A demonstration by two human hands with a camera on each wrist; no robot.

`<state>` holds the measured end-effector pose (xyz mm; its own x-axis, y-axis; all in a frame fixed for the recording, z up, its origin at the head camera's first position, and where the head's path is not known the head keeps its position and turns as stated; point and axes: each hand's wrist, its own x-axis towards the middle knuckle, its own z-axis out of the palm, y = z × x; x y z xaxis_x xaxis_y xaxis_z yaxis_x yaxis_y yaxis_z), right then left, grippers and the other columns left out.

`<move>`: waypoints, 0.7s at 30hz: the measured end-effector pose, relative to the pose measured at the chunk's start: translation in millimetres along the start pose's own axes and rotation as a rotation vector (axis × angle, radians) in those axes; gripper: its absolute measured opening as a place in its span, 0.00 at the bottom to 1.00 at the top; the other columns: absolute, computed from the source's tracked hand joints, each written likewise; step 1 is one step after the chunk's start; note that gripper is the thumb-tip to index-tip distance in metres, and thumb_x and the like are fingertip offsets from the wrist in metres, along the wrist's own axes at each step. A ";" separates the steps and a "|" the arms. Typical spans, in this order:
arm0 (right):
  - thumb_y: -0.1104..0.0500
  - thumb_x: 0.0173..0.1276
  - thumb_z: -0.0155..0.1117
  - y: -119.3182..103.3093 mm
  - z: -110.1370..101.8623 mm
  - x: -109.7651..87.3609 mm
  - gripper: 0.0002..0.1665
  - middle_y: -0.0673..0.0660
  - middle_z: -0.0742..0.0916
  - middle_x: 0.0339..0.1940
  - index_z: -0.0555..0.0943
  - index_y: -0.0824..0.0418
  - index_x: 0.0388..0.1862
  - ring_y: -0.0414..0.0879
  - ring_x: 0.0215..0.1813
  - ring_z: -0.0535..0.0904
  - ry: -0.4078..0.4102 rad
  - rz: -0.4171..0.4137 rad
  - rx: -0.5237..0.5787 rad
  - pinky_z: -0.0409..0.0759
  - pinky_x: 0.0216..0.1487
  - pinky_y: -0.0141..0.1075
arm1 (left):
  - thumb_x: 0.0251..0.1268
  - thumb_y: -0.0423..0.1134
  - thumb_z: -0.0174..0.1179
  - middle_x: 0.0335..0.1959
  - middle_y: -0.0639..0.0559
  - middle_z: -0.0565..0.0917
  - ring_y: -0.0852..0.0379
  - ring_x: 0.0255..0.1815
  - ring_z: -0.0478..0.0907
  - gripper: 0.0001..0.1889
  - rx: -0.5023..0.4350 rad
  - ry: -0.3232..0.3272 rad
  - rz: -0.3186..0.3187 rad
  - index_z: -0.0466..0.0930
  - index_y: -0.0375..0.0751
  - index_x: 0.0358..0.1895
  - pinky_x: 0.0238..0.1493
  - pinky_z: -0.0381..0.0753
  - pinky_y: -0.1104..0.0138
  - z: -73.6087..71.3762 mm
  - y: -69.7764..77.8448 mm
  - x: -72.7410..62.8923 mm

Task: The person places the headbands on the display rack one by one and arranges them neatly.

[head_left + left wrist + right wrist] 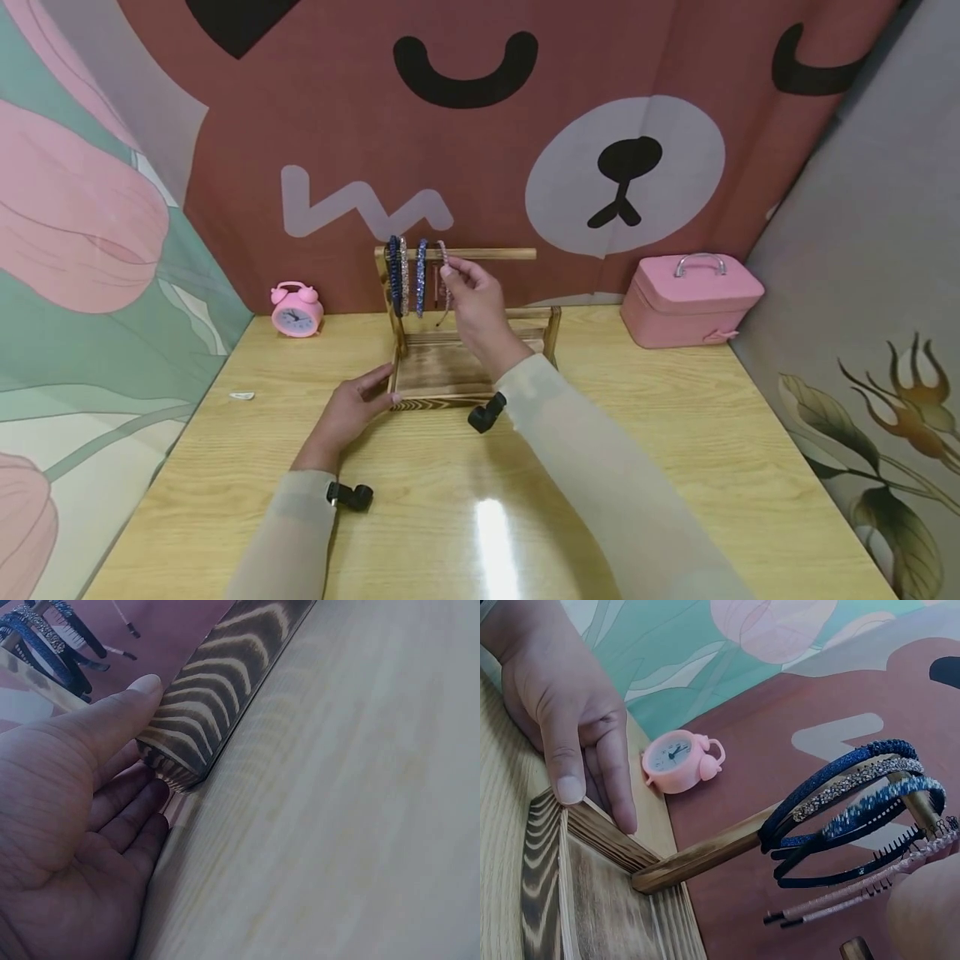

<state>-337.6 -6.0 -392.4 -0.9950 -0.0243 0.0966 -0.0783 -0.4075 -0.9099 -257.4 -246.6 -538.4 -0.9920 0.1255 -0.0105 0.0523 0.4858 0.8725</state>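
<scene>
My right hand [480, 312] pinches a pink headband [442, 254] between thumb and fingers, at the top bar of a wooden rack [495, 253]. In the right wrist view, the pink headband [870, 885] shows small teeth and two dark tips. To its left hang a dark blue headband [393, 275], a glittery rose-silver headband [405, 279] and a sparkly blue headband [421, 277]. My left hand [354, 412] holds the front left corner of the rack's base, thumb at the front edge and fingers along the side. The fingertips partly hide behind the corner [180, 757].
A pink alarm clock [296, 310] stands left of the rack, with a small white clip-like piece [242, 396] in front of it. At the back right sits a pink case [690, 300] with a handle. A bear-patterned curtain [465, 167] hangs behind the wooden table [675, 467].
</scene>
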 end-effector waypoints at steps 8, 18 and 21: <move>0.63 0.81 0.68 0.5 -0.6 0.9 0.19 0.48 0.84 0.42 0.84 0.69 0.66 0.39 0.42 0.78 -0.001 -0.002 -0.004 0.83 0.52 0.36 | 0.77 0.45 0.72 0.83 0.44 0.71 0.40 0.86 0.65 0.35 0.014 0.004 0.003 0.72 0.50 0.83 0.86 0.65 0.44 0.0 0.5 0.0; 0.58 0.83 0.68 -4.9 -15.1 -12.3 0.18 0.49 0.86 0.46 0.85 0.62 0.66 0.42 0.49 0.83 0.002 0.014 -0.077 0.85 0.60 0.37 | 0.77 0.44 0.72 0.83 0.43 0.72 0.39 0.85 0.65 0.35 0.025 0.004 -0.005 0.72 0.49 0.83 0.86 0.64 0.45 0.0 2.9 -2.2; 0.54 0.84 0.67 -6.8 -26.7 -20.7 0.18 0.51 0.86 0.47 0.85 0.58 0.66 0.46 0.51 0.83 -0.026 -0.004 -0.155 0.85 0.55 0.34 | 0.77 0.44 0.71 0.82 0.43 0.73 0.40 0.85 0.67 0.35 0.023 0.001 -0.006 0.72 0.49 0.83 0.85 0.66 0.45 0.5 2.6 -0.7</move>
<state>-318.1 21.7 -398.9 -0.9929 -0.0473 0.1090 -0.0930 -0.2618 -0.9606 -256.5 -245.1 -536.3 -0.9924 0.1217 -0.0153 0.0489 0.5066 0.8608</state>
